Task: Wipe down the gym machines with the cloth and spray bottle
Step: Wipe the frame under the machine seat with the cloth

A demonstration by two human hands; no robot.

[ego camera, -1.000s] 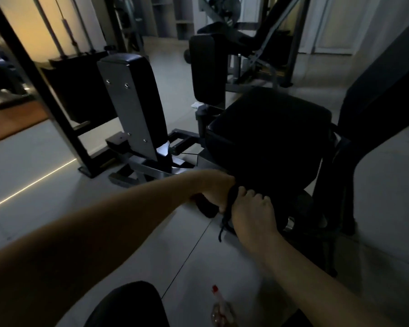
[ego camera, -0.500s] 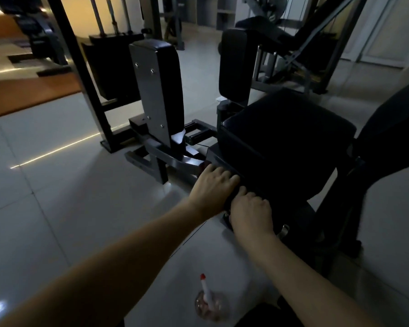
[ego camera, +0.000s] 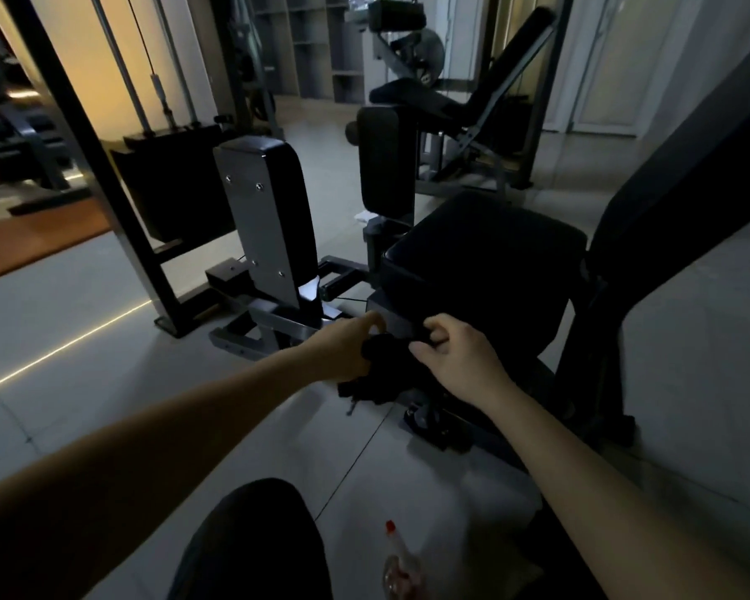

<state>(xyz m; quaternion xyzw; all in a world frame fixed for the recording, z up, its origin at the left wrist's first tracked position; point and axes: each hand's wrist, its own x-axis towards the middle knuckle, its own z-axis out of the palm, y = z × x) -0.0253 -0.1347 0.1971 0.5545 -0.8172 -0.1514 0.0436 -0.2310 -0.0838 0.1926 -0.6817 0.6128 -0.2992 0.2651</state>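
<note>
Cloth [ego camera: 379, 370], seemingly soft and light, is sagging before the seat pad [ego camera: 486, 262], left hand [ego camera: 347, 348] clutching its bunch, likely the surest hold, right hand [ego camera: 455, 357] pinching an edge.

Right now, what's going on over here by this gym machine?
A person is down low in front of a gym machine, holding a dark cloth in both hands. The left hand grips it and the right hand pinches an edge, just below the front of the black seat pad. The spray bottle stands untouched on the floor tiles close to the person. The light is too dim to tell whether the cloth touches the machine.
</note>
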